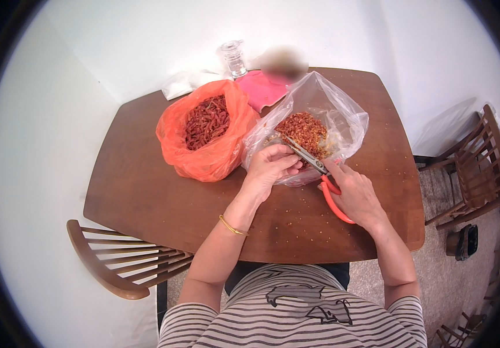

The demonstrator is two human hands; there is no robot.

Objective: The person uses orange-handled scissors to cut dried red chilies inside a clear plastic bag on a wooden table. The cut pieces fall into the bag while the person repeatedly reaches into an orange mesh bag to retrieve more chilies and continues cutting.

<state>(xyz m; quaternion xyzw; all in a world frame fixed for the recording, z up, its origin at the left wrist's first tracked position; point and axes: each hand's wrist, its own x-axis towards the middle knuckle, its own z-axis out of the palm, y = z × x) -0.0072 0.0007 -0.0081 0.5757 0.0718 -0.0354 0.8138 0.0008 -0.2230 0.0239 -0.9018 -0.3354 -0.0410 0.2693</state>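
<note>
My right hand (351, 191) is closed round the red handles of a pair of scissors (312, 160). Their metal blades point up and left over a clear plastic bag (349, 123). Inside that bag lies a heap of cut dried chili pieces (303, 129). My left hand (273, 165) is at the near left rim of the bag, its fingers pinched together close to the blades; what they hold is too small to make out. To the left stands an open orange plastic bag (174, 145) filled with whole dried red chilies (207, 123).
Several chili crumbs and seeds lie on the brown wooden table (163, 206). Along its far edge are a glass jar (234, 58), a pink cloth (261, 90) and white tissue (189, 83). Wooden chairs stand at near left (107, 264) and right (476, 168); a dark bin (462, 242) sits on the floor.
</note>
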